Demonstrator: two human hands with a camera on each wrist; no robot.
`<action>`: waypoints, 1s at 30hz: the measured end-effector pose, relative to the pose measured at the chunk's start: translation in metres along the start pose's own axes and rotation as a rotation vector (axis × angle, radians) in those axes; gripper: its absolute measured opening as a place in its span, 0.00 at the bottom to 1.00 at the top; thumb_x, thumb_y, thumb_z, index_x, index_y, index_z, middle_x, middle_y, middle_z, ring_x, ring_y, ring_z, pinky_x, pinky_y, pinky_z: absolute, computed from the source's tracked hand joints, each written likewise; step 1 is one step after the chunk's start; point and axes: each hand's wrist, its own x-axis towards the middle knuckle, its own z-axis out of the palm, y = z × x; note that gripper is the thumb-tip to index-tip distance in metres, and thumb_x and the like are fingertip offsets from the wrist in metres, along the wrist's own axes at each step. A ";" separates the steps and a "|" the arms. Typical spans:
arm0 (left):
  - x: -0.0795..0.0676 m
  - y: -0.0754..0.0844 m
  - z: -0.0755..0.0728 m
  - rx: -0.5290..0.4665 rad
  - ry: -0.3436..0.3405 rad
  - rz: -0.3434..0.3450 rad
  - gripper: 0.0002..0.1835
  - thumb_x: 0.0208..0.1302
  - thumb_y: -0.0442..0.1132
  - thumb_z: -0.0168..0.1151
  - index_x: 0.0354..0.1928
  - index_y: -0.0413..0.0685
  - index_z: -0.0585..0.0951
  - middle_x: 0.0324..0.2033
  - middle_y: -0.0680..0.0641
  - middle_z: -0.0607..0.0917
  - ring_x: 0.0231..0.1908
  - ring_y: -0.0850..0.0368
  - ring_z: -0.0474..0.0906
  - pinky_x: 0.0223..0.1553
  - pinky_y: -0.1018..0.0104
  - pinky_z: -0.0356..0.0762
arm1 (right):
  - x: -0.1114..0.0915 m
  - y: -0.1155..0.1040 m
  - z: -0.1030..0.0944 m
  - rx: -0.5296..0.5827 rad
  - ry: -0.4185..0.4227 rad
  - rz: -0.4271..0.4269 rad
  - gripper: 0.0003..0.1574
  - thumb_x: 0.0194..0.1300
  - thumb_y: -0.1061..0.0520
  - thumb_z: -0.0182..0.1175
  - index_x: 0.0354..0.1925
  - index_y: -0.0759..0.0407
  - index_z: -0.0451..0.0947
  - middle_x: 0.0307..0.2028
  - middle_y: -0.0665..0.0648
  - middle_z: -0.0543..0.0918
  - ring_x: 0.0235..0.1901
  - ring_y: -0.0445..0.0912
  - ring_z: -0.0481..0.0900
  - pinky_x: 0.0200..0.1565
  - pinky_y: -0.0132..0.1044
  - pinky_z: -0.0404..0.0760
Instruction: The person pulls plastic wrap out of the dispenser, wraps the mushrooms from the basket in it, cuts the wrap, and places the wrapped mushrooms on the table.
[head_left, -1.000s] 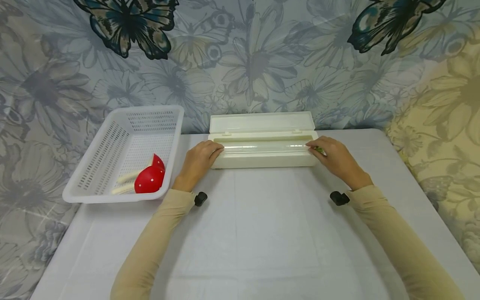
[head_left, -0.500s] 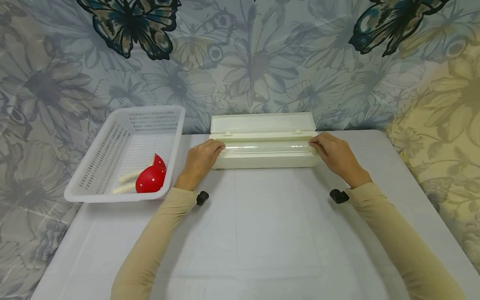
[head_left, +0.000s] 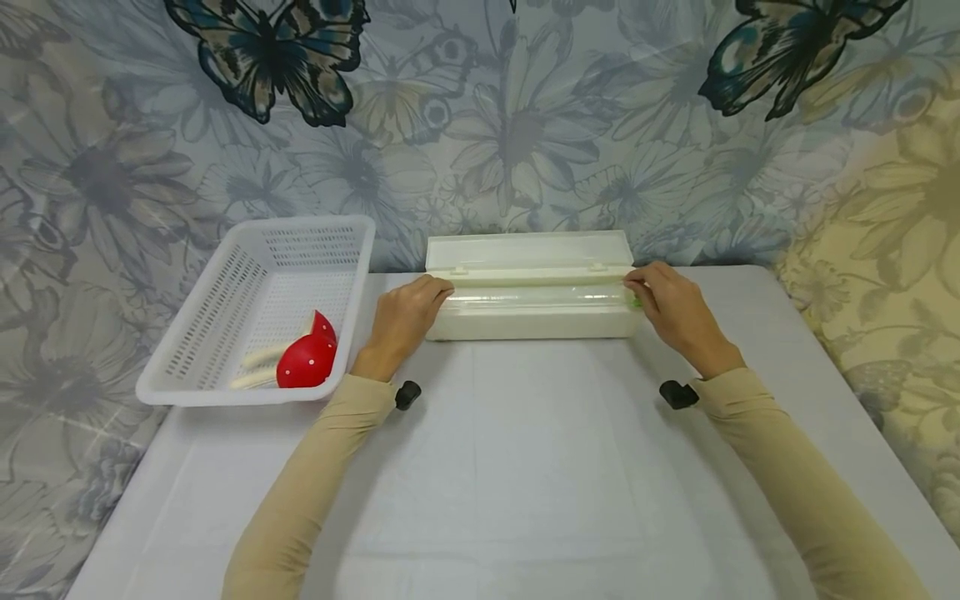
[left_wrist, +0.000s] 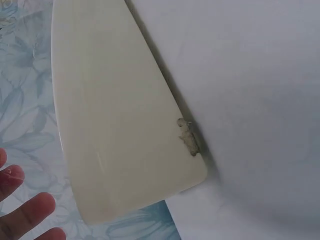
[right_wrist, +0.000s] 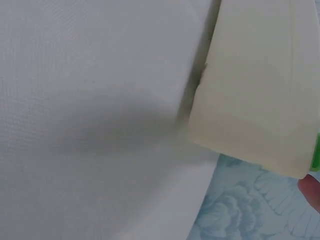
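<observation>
A cream cling film dispenser (head_left: 532, 325) stands at the table's far edge with its lid (head_left: 528, 250) raised. A clear, shiny roll of cling film (head_left: 536, 297) stretches across its opening. At the left end my left hand (head_left: 401, 321) pinches the film's edge between thumb and fingertips. My right hand (head_left: 673, 312) does the same at the right end, beside a small green part (head_left: 636, 301). The left wrist view catches several fingertips (left_wrist: 37, 210) beyond the dispenser's side. In the right wrist view one fingertip (right_wrist: 311, 190) shows just below the green part (right_wrist: 316, 154).
A white perforated basket (head_left: 168, 387) sits on the left of the table. Inside lie red, white-dotted pieces (head_left: 306, 362) with pale stems (head_left: 258, 367). White cloth (head_left: 525, 467) covers the table, and a flower-patterned drape (head_left: 517, 142) hangs right behind the dispenser.
My right hand has shifted slightly up and back along the dispenser's right end. The left hand keeps its hold at the left end. The whole head view has drifted slightly.
</observation>
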 end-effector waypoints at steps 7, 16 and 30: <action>0.008 0.001 -0.005 0.034 0.031 -0.004 0.08 0.69 0.42 0.61 0.39 0.46 0.86 0.30 0.48 0.88 0.25 0.48 0.86 0.22 0.55 0.80 | 0.004 -0.002 -0.003 0.005 0.037 -0.014 0.05 0.67 0.70 0.59 0.41 0.73 0.77 0.35 0.67 0.81 0.32 0.56 0.78 0.34 0.48 0.77; 0.015 0.002 -0.011 0.038 0.017 -0.022 0.08 0.68 0.42 0.62 0.39 0.47 0.86 0.29 0.48 0.88 0.25 0.49 0.84 0.21 0.59 0.79 | 0.009 -0.006 -0.011 -0.018 0.031 -0.022 0.07 0.66 0.69 0.60 0.43 0.72 0.78 0.33 0.65 0.81 0.29 0.52 0.76 0.31 0.46 0.74; 0.030 0.003 -0.025 0.053 0.029 -0.048 0.09 0.69 0.42 0.61 0.41 0.46 0.87 0.34 0.47 0.90 0.31 0.47 0.86 0.26 0.58 0.81 | 0.021 -0.013 -0.032 -0.080 0.034 0.039 0.09 0.67 0.65 0.61 0.44 0.70 0.80 0.34 0.67 0.83 0.27 0.57 0.79 0.29 0.50 0.76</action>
